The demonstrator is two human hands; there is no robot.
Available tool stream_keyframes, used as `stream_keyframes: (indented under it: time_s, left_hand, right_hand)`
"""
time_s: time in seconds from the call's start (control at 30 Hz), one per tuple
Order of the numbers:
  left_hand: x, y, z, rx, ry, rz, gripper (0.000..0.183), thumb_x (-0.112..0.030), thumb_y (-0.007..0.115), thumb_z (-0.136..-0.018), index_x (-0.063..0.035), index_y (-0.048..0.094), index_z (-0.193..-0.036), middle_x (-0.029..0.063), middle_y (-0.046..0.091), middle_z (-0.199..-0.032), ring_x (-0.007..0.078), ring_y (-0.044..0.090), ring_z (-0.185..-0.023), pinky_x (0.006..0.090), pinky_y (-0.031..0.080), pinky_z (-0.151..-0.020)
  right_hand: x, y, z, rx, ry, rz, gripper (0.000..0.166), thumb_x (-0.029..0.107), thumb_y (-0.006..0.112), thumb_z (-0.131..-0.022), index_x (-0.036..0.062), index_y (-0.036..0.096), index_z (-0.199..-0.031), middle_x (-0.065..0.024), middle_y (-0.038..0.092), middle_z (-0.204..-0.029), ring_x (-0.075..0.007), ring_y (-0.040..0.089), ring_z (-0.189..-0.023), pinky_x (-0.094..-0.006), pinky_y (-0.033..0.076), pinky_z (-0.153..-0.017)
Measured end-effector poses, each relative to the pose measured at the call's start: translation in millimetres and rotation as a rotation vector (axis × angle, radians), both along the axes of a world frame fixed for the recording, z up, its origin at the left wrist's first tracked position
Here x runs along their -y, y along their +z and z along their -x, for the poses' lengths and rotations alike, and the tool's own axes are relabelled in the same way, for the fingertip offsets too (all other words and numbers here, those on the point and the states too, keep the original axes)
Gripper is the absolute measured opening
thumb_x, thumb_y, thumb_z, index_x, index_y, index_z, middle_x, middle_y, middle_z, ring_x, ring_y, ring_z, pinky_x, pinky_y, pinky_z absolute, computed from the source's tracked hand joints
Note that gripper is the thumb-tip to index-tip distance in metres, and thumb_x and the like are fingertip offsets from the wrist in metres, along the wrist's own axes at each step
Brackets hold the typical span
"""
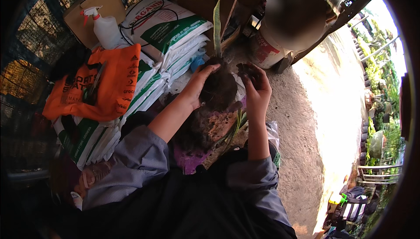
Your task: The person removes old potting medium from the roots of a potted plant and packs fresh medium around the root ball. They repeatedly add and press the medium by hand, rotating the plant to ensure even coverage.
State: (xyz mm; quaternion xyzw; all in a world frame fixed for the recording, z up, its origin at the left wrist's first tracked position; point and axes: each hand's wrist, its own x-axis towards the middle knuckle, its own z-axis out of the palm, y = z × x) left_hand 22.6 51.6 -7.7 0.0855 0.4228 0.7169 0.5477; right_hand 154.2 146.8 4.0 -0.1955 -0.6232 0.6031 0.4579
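Note:
A snake plant with one tall, yellow-edged leaf (217, 25) stands upright out of a dark soil root ball (219, 89). My left hand (200, 86) grips this ball from its left side, thumb near the top. To the right of it, apart from the ball, my right hand (257, 83) pinches a small dark clump (242, 69), perhaps soil or root. Beneath both hands, loose dark soil (193, 129) lies on a purple sheet (190, 158). Long narrow green leaves (234, 129) rest beside that soil, partly hidden by my right forearm.
Stacked white-and-green sacks (170, 32) rise at the left, with an orange bag (98, 85), a spray bottle (106, 29) and a cardboard box (95, 9) on or near them. A white bucket (267, 48) stands ahead right. Sunlit concrete ground (295, 124) extends rightward.

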Motion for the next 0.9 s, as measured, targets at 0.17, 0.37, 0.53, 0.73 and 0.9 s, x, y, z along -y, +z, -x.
stream_keyframes:
  time_s: [0.17,0.37,0.53,0.73,0.9]
  left_hand:
    - [1.6,23.0,-14.7,0.061,0.036,-0.084,0.045,-0.042,0.047,-0.086,-0.0114,0.050,-0.120,0.0054,0.056,-0.114,0.0179,0.057,-0.101,0.0353,0.046,-0.087]
    - [0.9,15.1,-7.7,0.091,-0.039,-0.117,0.047,-0.043,0.046,-0.087,-0.0115,0.048,-0.122,0.0052,0.056,-0.113,0.0178,0.058,-0.098,0.0341,0.046,-0.087]
    - [-6.1,5.9,-6.9,0.104,-0.016,-0.144,0.036,-0.038,0.050,-0.086,-0.0107,0.054,-0.110,0.0046,0.060,-0.101,0.0162,0.059,-0.088,0.0312,0.048,-0.081]
    - [5.1,14.9,3.5,0.114,-0.107,-0.161,0.036,-0.038,0.044,-0.088,-0.0084,0.057,-0.104,0.0079,0.063,-0.092,0.0199,0.061,-0.082,0.0326,0.051,-0.075]
    - [6.9,14.9,7.2,0.095,-0.069,-0.100,0.042,-0.040,0.044,-0.087,-0.0065,0.056,-0.108,0.0095,0.061,-0.098,0.0227,0.060,-0.088,0.0355,0.049,-0.080]
  right_hand:
    - [4.7,4.9,-3.6,-0.018,-0.158,-0.204,0.025,-0.003,0.057,-0.079,-0.0023,0.053,-0.104,-0.0077,0.060,-0.100,-0.0132,0.056,-0.094,-0.0261,0.043,-0.084]
    - [19.2,4.0,-4.5,0.042,-0.220,-0.344,0.024,-0.004,0.060,-0.073,-0.0004,0.057,-0.096,-0.0090,0.062,-0.093,-0.0152,0.058,-0.090,-0.0263,0.043,-0.083]
    - [32.5,17.3,-8.9,0.287,-0.273,-0.988,0.033,0.005,0.065,-0.057,0.0110,0.064,-0.090,-0.0018,0.063,-0.097,-0.0235,0.053,-0.094,-0.0365,0.035,-0.084]
    - [43.1,10.1,-9.7,0.396,-0.218,-1.168,0.043,0.029,0.069,-0.064,0.0219,0.061,-0.106,0.0020,0.056,-0.114,-0.0234,0.049,-0.103,-0.0453,0.029,-0.091]
    - [46.3,7.3,-10.7,0.495,-0.238,-1.184,0.057,0.035,0.071,-0.057,0.0261,0.059,-0.112,0.0041,0.053,-0.122,-0.0236,0.045,-0.111,-0.0467,0.022,-0.094]
